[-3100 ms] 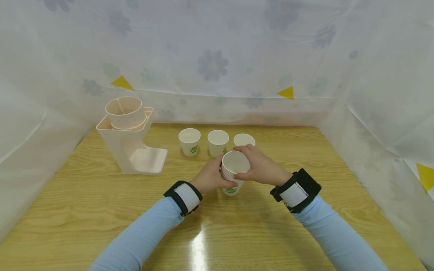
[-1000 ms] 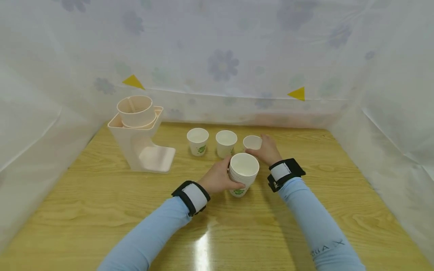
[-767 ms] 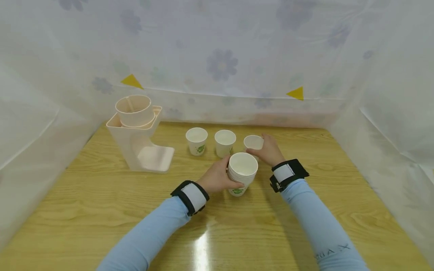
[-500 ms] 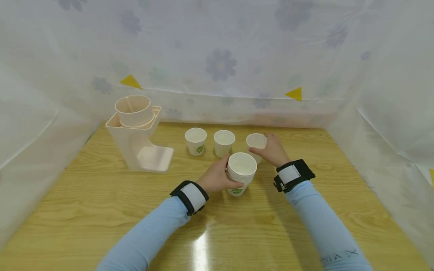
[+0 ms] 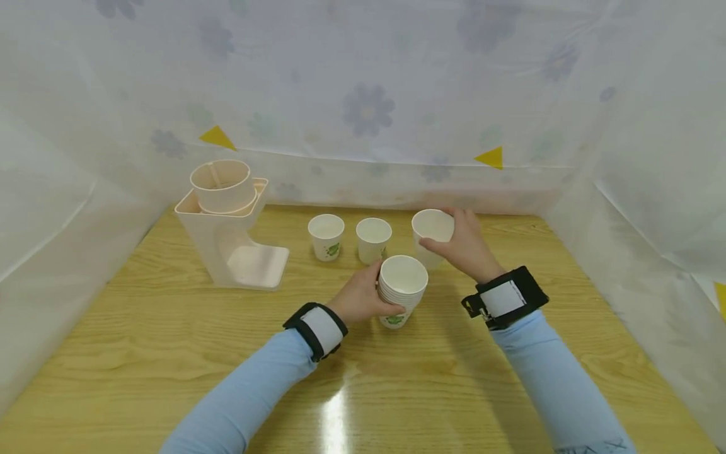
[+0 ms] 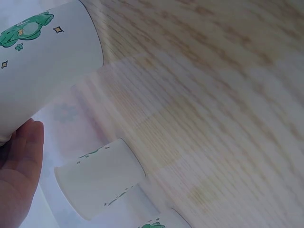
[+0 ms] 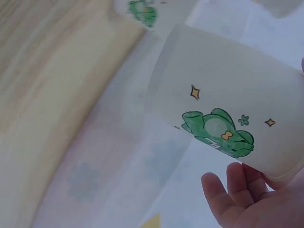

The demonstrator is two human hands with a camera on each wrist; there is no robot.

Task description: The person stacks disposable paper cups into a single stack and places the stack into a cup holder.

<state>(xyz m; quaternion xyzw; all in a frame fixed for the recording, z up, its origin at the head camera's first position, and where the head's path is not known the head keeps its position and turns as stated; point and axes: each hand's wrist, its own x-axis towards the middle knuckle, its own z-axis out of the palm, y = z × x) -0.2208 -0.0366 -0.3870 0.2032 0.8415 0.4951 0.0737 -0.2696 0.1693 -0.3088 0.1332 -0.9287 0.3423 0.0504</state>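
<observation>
Standing at the left of the worktop (image 5: 153,353), a pale beige stand (image 5: 210,249) carried a round open container (image 5: 224,197) on top. Next came an upright left cup (image 5: 326,234) and, apart from it, an upright middle cup (image 5: 373,238). In front of them, the left hand (image 5: 362,297) held a cup stack (image 5: 403,281) in a curled grip, thumb across the near side; that hold was unchanged, and the stack stayed upright near the middle of the worktop. Just beyond it, to the right, the third cup (image 5: 432,226) had just risen and shifted rightward, out of line with the other two. It looked clear of the worktop, so the row appeared down to two, with the third cup now seemingly carried by one hand alone. At its right side, the right hand (image 5: 469,249) pinched it near the rim, thumb on the near side.
</observation>
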